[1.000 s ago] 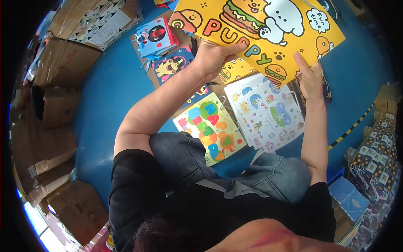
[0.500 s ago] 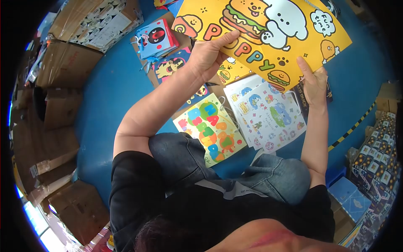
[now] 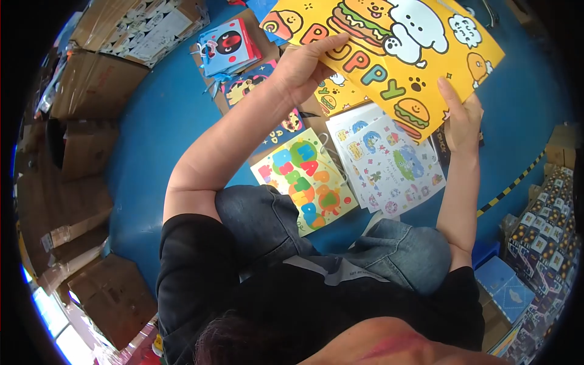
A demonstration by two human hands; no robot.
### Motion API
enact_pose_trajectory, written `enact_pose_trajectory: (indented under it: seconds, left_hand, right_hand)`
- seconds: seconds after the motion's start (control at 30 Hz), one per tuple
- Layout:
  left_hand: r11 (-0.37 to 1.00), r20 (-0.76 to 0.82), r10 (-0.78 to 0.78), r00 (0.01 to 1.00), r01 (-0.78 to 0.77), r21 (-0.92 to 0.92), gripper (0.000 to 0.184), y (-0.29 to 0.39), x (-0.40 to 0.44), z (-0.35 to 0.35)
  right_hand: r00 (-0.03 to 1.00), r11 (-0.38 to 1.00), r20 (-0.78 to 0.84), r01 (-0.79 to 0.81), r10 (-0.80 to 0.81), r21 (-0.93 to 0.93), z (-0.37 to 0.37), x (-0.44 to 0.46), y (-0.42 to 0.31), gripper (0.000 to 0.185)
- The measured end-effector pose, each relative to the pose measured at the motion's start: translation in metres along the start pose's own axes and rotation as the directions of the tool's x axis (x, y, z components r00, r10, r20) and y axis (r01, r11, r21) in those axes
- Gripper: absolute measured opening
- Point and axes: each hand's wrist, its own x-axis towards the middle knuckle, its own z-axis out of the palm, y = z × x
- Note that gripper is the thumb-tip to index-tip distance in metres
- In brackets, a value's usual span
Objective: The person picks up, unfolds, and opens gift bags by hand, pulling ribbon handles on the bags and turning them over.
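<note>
A yellow paper gift bag [image 3: 365,52] with a burger, a white puppy and the word PUPPY is held up over the floor, tilted. My left hand [image 3: 304,70] pinches its lower left edge, thumb on the printed face. On the lower right edge, my right hand [image 3: 462,125] grips with the thumb in front and the fingers hidden behind. Beneath it lies another yellow bag [image 3: 336,102], partly covered. Closer to my knees are white bags with small cartoon prints [image 3: 398,167] and a pale yellow bag with colourful letters [image 3: 307,182], with white cord handles showing.
Dark blue printed bags [image 3: 246,88] and a stack of light blue and red bags [image 3: 228,50] lie on the far left of the group. Cardboard boxes [image 3: 97,85] line the left side of the blue floor [image 3: 146,146]. Patterned packages [image 3: 541,225] stand at right, past striped tape [image 3: 508,190].
The yellow bag's lower right corner has dropped slightly, and my right hand has shifted a little lower with it. Both hands keep their hold.
</note>
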Motion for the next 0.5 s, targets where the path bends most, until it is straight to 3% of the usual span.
enact_pose_trajectory:
  seconds: [0.13,0.33,0.4,0.47,0.5]
  left_hand:
    - [0.991,0.003,-0.131,0.991,0.131,0.019,0.028,0.003,0.01,-0.016]
    - [0.997,-0.012,-0.069,0.998,0.069,0.045,0.028,0.009,0.023,-0.037]
    - [0.997,0.026,-0.04,0.999,0.038,0.06,0.023,0.012,0.022,-0.033]
    - [0.996,-0.115,-0.077,0.99,0.082,0.042,0.012,0.016,0.02,-0.024]
    - [0.994,-0.062,-0.065,0.996,0.07,0.081,0.013,0.017,0.018,-0.025]
  right_hand:
    - [0.994,0.983,-0.045,-0.09,0.099,0.162,-0.013,0.008,0.006,0.036]
    - [0.968,0.952,-0.121,-0.183,0.218,0.247,-0.037,0.011,0.024,0.039]
    - [0.955,0.938,-0.149,-0.211,0.258,0.273,-0.04,0.012,0.026,0.038]
    - [0.956,0.945,-0.152,-0.207,0.25,0.254,-0.042,0.013,0.027,0.036]
    - [0.957,0.951,-0.179,-0.182,0.23,0.249,-0.042,0.013,0.026,0.036]
